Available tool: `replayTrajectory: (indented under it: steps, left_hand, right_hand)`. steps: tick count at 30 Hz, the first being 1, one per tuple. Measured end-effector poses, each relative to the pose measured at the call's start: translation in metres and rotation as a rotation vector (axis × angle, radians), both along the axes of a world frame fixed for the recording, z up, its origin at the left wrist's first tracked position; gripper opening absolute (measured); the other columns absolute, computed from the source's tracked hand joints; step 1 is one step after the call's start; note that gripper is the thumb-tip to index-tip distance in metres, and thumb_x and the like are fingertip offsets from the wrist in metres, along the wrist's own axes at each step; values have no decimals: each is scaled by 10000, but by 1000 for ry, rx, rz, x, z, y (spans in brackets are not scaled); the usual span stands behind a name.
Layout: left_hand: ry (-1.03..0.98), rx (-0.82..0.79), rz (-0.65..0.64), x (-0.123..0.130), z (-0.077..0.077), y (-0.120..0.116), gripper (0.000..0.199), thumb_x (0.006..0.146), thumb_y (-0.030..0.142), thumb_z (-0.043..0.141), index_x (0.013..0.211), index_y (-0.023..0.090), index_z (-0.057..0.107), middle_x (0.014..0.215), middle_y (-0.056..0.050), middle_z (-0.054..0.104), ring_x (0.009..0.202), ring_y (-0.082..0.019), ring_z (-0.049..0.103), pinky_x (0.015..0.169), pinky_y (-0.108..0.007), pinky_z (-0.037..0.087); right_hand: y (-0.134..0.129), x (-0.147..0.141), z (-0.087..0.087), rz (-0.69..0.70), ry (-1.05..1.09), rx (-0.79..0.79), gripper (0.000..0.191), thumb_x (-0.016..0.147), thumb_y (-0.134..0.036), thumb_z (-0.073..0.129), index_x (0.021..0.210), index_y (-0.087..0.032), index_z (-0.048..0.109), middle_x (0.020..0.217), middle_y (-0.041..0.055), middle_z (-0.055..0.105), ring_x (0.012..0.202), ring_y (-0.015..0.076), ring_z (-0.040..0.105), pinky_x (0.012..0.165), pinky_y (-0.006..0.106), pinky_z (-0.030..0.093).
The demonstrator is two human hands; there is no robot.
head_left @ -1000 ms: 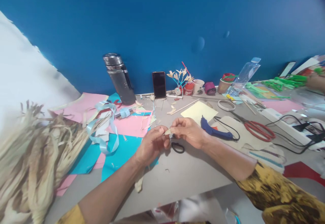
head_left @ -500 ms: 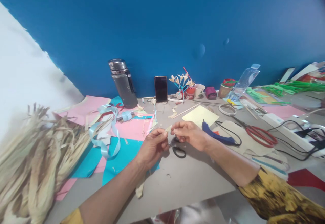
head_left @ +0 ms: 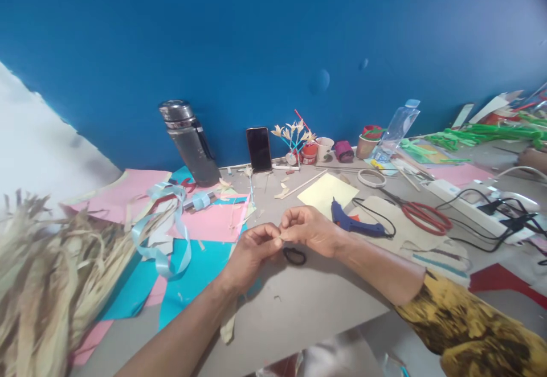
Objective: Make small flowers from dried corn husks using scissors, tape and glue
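Note:
My left hand (head_left: 254,250) and my right hand (head_left: 310,230) meet above the middle of the table, fingertips touching. Both pinch a small pale piece of corn husk (head_left: 281,237), mostly hidden by the fingers. Just under the hands lies a pair of scissors, with only a black handle loop (head_left: 294,256) showing. A longer husk strip (head_left: 228,326) rests by my left forearm. Further back stand husk flowers (head_left: 293,133) on blue stems, and a single flower on a stem (head_left: 251,186) lies nearer.
Dried corn husks (head_left: 55,286) are heaped at left beside blue ribbon (head_left: 184,251) and coloured paper (head_left: 205,223). A flask (head_left: 192,149) and a phone (head_left: 258,149) stand by the wall. At right are a blue glue gun (head_left: 354,224), red-handled scissors (head_left: 427,218) and a power strip (head_left: 468,209).
My right hand has come in to meet the left, and its fingers have closed on the husk piece. The view has swung slightly to the right.

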State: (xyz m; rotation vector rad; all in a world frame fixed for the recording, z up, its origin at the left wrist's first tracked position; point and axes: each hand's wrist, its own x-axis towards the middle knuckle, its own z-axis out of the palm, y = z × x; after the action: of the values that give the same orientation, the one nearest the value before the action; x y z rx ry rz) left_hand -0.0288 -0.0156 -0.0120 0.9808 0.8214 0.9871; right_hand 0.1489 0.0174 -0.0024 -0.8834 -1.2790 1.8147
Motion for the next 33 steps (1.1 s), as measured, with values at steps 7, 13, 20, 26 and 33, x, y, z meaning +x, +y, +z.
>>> replayTrajectory:
  steps: [7, 13, 20, 26, 33]
  left_hand:
    - [-41, -1, -61, -2, -3, 1, 342, 651, 394, 877, 660, 144, 642, 620, 15, 547, 540, -81, 438, 577, -248, 330]
    - [-22, -4, -64, -4, -6, 4, 323, 649, 380, 879, 645, 145, 658, 554, 23, 514, 532, -89, 440, 559, -243, 317]
    - [-47, -7, -88, -3, -6, 3, 321, 623, 381, 892, 659, 139, 683, 574, 9, 546, 526, -92, 461, 554, -248, 331]
    - [-63, -47, -72, -4, -5, 4, 322, 627, 376, 891, 656, 145, 669, 531, 19, 533, 509, -94, 467, 553, -248, 346]
    - [-134, -96, -111, -4, -8, 4, 272, 683, 337, 865, 697, 138, 679, 529, 16, 528, 516, -96, 472, 560, -251, 350]
  right_hand:
    - [2, 1, 2, 92, 67, -64, 309, 589, -254, 881, 721, -166, 616, 582, -41, 597, 517, 73, 460, 526, 227, 300]
    - [1, 5, 6, 66, -37, 29, 310, 606, -283, 889, 762, -155, 654, 658, -20, 657, 583, 91, 545, 592, 230, 396]
    - [2, 6, -1, 117, 23, -34, 327, 604, -265, 897, 741, -167, 617, 616, -35, 626, 550, 84, 513, 552, 219, 356]
    - [0, 6, 1, 88, 28, 19, 321, 631, -283, 892, 749, -164, 618, 640, -35, 621, 547, 77, 485, 534, 223, 322]
    - [5, 7, 4, 152, 141, -133, 310, 641, -307, 877, 713, -152, 618, 608, -31, 583, 532, 74, 478, 544, 223, 356]
